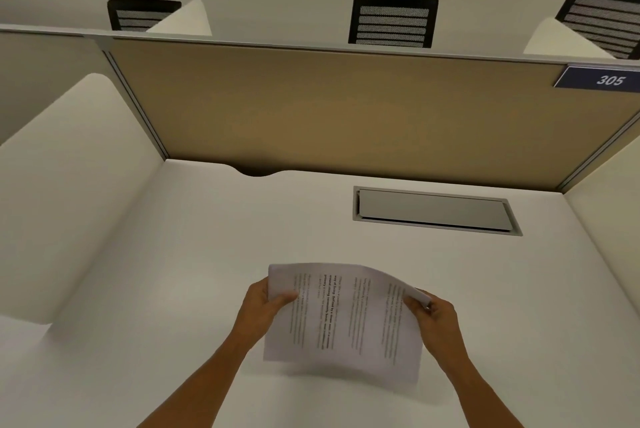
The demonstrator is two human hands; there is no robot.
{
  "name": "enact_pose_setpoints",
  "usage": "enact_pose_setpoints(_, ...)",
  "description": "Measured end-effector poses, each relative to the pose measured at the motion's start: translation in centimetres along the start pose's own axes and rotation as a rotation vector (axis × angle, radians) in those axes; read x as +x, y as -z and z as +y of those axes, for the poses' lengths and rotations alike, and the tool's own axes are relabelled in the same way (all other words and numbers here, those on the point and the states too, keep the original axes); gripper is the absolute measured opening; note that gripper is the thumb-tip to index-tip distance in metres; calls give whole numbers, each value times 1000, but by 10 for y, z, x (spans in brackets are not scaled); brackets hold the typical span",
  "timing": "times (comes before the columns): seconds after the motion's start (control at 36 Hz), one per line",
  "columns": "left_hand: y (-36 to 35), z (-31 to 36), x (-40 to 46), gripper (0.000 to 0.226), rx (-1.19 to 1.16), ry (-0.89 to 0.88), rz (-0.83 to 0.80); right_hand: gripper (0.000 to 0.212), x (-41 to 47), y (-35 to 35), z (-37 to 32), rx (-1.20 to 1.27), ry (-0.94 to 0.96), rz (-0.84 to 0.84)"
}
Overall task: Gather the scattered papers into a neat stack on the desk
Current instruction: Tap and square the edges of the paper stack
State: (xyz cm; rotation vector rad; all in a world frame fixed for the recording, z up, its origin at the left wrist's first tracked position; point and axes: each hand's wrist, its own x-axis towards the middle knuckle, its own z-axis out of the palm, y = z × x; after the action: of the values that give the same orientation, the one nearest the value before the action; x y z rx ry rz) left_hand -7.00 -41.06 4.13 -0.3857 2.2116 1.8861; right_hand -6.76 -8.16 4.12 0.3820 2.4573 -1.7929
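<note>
Two hands share one bundle of papers (343,316), the only sheets visible anywhere in the head view. Left hand (258,304) pinches the bundle's left edge, thumb on the printed face and fingers behind. Right hand (434,318) grips the right edge the same way, near the upper corner, where the sheets fan slightly and several edges show. Both hands are closed on paper; neither is free.

Bundle is off the desk (194,254), held in front of the person, tilted with the printed side up toward the camera. Top edge bows upward; lower edge is blurred and throws a soft shadow on the desktop, so it seems to hang just above the surface, though contact cannot be ruled out. Print runs sideways across the page.

Desktop otherwise bare: no loose sheets in sight. A closed cable hatch (433,211) sits further back to the right, well apart from the bundle, under the tan partition (329,109).

Judgement: gathering looks finished, and the step in hand is squaring up. Edges at the right corner are not flush yet. Next move likely calls for standing the bundle on one edge, loosening both grips enough for sheets to slide, tapping them level on the desk, then laying the stack flat. Risk: too loose a hold and the sheets splay.
</note>
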Motion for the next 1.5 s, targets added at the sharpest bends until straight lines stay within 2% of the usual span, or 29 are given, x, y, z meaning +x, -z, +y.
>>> enact_pose_setpoints(0.22, 1, -26, -7, 31, -1, 132, -124, 13, 7, -1, 15, -24, -151, 4)
enact_pose_setpoints(0.31, 1, -30, -10, 27, -10, 114, -90, 13, 8, -2, 15, 62, -170, -11)
enact_pose_setpoints(0.36, 0, -30, -8, 24, -28, 109, -31, 17, 8, -1, 12, 168, -188, -39)
enact_pose_setpoints(0.44, -2, -26, -5, 20, -70, 98, 23, 35, 7, 2, 13, 362, -282, -165)
enact_pose_setpoints(0.5, -3, -22, -4, 20, -85, 87, 40, 45, 4, 1, 15, 367, -316, -279)
enact_pose_setpoints(0.56, -4, -20, -3, 19, -70, 67, 49, 44, 3, -1, 18, 280, -300, -330)
enact_pose_setpoints(0.75, -1, -19, 2, 30, 107, 39, -51, 17, 8, -5, 17, 110, -219, -180)
enact_pose_setpoints(0.92, 4, -10, 11, 23, 79, 67, 39, 7, 10, -2, 11, 147, -171, -171)
enact_pose_setpoints(1.0, 11, -4, 13, 19, 40, 49, -8, 27, 11, 5, 6, 185, -99, -262)
enact_pose_setpoints(1.08, 15, -1, 14, 16, 29, 50, -53, 20, 12, 6, 0, 181, -49, -354)
enact_pose_setpoints(1.17, 17, 3, 17, 29, 29, 71, -67, 9, 19, 6, -4, 186, -104, -297)
enact_pose_setpoints(1.5, 8, -5, 20, 30, 28, 80, -13, 27, 19, 1, 3, 136, -156, -170)
